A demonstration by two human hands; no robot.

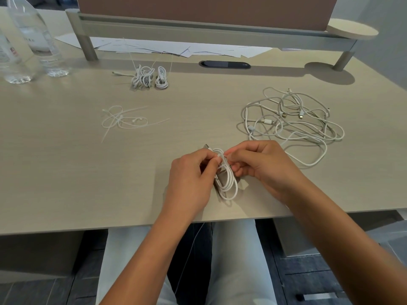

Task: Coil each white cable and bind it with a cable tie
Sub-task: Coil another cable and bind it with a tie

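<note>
A coiled white cable (228,183) hangs between my hands just above the table's near edge, its USB plug sticking out at the top left. My left hand (190,179) pinches the coil's top together with a cable tie (221,156). My right hand (257,164) pinches the same tie from the right. A tangle of loose white cables (293,122) lies to the right. Bound coils (149,77) sit at the back centre. Spare cable ties (123,119) lie scattered left of centre.
Two clear plastic bottles (33,40) stand at the back left. A monitor shelf (198,29) on legs spans the back, with white papers (176,48) under it and a dark cable port (224,64) in front. The table's near edge (132,226) runs just below my wrists.
</note>
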